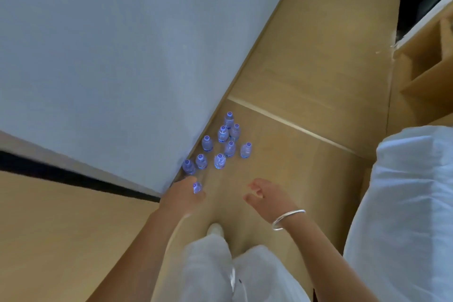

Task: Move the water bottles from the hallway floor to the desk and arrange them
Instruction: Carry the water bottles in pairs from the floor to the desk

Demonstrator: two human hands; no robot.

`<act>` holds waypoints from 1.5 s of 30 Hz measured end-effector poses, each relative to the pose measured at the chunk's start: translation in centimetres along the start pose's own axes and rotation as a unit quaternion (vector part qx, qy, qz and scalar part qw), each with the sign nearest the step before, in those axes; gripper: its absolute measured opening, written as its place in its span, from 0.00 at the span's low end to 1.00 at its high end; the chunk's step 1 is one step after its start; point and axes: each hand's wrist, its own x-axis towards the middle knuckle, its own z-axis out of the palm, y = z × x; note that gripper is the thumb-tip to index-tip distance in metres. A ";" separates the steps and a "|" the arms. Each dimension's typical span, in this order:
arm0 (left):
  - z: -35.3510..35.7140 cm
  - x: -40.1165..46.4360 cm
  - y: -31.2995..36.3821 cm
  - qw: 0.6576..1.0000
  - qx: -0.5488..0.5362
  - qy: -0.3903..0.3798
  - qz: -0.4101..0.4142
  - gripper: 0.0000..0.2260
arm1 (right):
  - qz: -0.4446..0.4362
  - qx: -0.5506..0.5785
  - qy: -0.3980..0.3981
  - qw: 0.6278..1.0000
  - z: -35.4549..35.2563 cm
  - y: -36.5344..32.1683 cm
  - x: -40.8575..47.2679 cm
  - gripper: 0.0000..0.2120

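Water bottles [221, 141]: nine upright on floor [306, 81], twelve o'clock of hands. Left hand [183, 195] grips one bottle [196, 187]; right hand [267, 195] loosely curled, empty. Desk unseen; nearly everything remains.

Wood floor [306, 68]: water bottles [221, 144] upright, clustered nr wall [110, 44].

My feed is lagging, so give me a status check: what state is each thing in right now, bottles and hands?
Water bottles on floor: nine, upright, capped, clustered beside the white wall.
Held water bottle: in the left hand, cap showing.
Left hand: grips that bottle.
Right hand: holds nothing, fingers loosely curled, above the floor.
Bracelet: on the right wrist.
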 end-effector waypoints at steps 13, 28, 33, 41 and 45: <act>15.4 22.4 -7.0 0.932 -0.235 0.046 -0.272 0.26 | 0.065 0.030 -0.174 0.982 9.3 8.7 25.5 0.22; 34.4 42.4 -21.7 0.837 -0.343 0.190 -0.381 0.37 | 0.012 0.034 -0.080 0.996 23.6 20.6 55.6 0.42; 36.5 44.6 -23.8 0.794 -0.422 0.257 -0.356 0.37 | -0.054 0.024 -0.063 0.996 26.2 22.0 59.7 0.45; 35.5 44.7 -23.6 0.877 -0.320 0.207 -0.294 0.27 | -0.115 -0.072 -0.041 0.990 27.7 20.9 61.9 0.32; 33.6 42.8 -21.3 0.894 -0.277 0.185 -0.300 0.28 | -0.083 -0.145 -0.055 0.984 27.0 20.1 59.3 0.31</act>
